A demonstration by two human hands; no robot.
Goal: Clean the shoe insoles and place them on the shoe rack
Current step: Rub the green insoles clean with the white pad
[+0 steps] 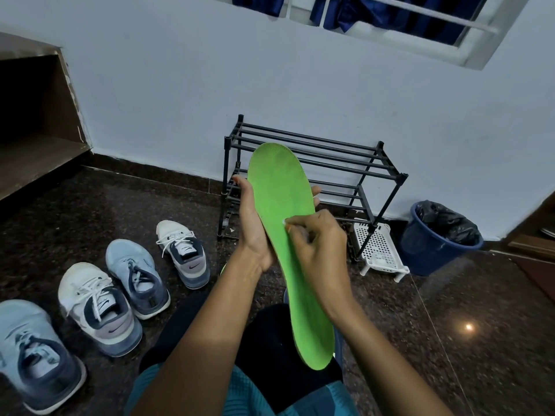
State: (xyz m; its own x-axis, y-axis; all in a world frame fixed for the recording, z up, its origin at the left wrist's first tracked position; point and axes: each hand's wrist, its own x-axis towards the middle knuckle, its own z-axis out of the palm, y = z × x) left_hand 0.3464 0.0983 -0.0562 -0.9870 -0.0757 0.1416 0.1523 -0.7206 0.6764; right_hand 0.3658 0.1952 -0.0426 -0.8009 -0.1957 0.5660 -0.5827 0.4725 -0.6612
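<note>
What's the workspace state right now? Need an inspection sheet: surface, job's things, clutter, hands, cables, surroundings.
Surface: dark speckled stone floor, glossy, with one light glare spot.
Job's things: green insole held up in front of the shoe rack; nothing seen on the rack's bars.
Clutter: four sneakers on the floor at left; white perforated basket at the rack's right end; blue bin with a black liner.
Hands: left hand grips the insole from behind; right hand pinches a small white piece against the insole's face, too small to identify.
Cables: nothing seen.
Surroundings: white wall; window with dark blue curtain; wooden step at left.
</note>
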